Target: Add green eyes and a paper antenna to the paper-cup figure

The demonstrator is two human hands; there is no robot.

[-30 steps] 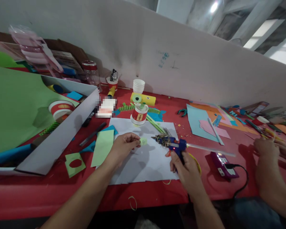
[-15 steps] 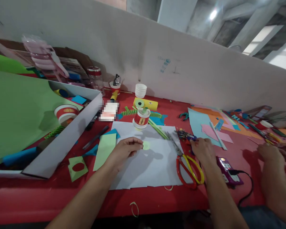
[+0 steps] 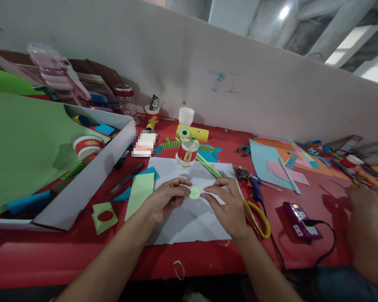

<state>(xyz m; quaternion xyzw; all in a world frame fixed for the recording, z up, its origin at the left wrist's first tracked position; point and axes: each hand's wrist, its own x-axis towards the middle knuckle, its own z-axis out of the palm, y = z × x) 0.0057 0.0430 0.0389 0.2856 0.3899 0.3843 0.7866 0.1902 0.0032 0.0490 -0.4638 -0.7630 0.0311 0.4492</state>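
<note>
My left hand [image 3: 164, 199] and my right hand [image 3: 227, 205] meet over a white sheet [image 3: 192, 218] on the red table [image 3: 82, 251]. Both pinch a small light-green paper disc [image 3: 194, 193] between their fingertips, one from each side. The blue glue gun [image 3: 254, 186] lies on the table just right of my right hand, its tip pointing left. Yellow-handled scissors [image 3: 258, 216] lie partly under my right wrist. A red-and-white paper cup [image 3: 187, 152] stands upside down at the sheet's far edge.
A white box [image 3: 82, 184] with a big green sheet [image 3: 22, 142] fills the left. Paper scraps [image 3: 138, 193], a yellow tube [image 3: 192, 133] and stacked cups [image 3: 185, 115] lie behind. A purple power strip [image 3: 299, 216] and another person's hand [image 3: 362, 201] are at right.
My right hand set the glue gun down at the right, then came back left to the green disc. My left hand kept hold of the disc throughout.
</note>
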